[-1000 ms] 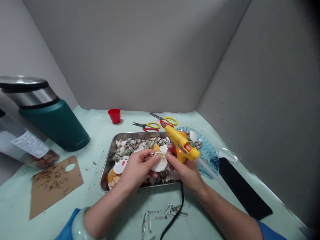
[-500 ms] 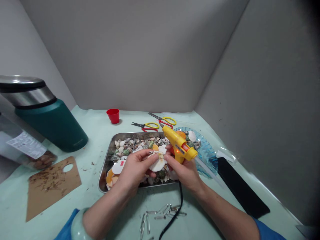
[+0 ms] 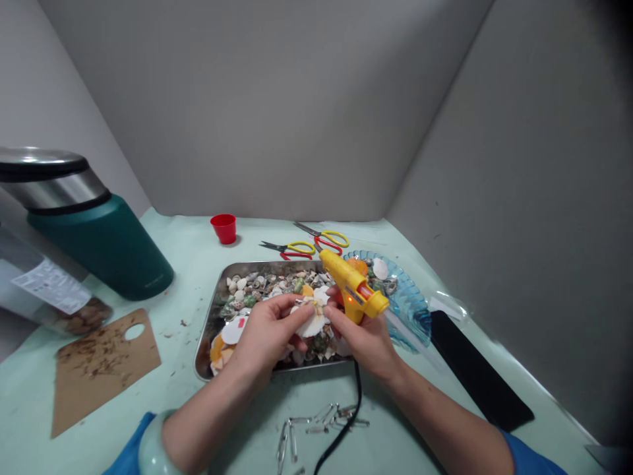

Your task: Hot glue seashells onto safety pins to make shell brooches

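Between thumb and fingers my left hand (image 3: 270, 330) pinches a white scallop shell (image 3: 312, 324) over a metal tray (image 3: 208, 340). My right hand (image 3: 363, 343) is closed around a yellow hot glue gun (image 3: 352, 290), its nozzle pointing up and to the left and an orange light glowing on its side. The right thumb and a fingertip reach the shell's right edge. A clear glue stick (image 3: 413, 336) sticks out of the gun's back. Small shells (image 3: 267, 285) of many kinds fill the tray. What sits on the scallop's upper part is too small to make out.
Two scissors (image 3: 299, 249) and a red cup (image 3: 224, 229) stand behind the tray. A blue glass plate (image 3: 408, 307) lies to the right, near a black strip (image 3: 477, 369). Safety pins (image 3: 316, 422) and a black cord (image 3: 341, 435) lie in front. A green bottle (image 3: 103, 241) and brown cardboard (image 3: 106, 369) are left.
Almost nothing differs. The glue gun and the scallop shell have shifted very slightly left, with both hands keeping their hold.
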Demonstrator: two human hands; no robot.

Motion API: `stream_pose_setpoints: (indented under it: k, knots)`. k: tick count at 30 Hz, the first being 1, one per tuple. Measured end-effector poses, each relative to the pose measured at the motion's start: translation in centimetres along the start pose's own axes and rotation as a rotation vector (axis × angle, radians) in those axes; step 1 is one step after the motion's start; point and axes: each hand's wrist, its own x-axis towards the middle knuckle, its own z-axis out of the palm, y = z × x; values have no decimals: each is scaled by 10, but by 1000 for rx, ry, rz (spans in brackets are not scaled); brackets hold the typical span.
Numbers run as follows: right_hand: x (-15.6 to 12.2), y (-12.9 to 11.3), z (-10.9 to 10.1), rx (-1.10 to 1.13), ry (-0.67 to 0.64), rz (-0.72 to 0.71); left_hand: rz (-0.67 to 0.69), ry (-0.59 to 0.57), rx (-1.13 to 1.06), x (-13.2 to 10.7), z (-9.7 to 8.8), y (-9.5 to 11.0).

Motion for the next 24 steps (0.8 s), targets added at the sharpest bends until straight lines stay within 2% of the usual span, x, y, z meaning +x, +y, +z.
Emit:
stream_pose_setpoints:
  k: [8, 16, 24]
  knots:
    - [-1, -3, 1, 9, -21, 0, 63, 0, 105, 4, -4, -6]
    - [1, -4, 0, -3, -35, 49, -11, 1, 56, 1, -1, -4]
    - [0, -4, 0, 27, -96, 55, 12, 36, 48, 3, -3, -7]
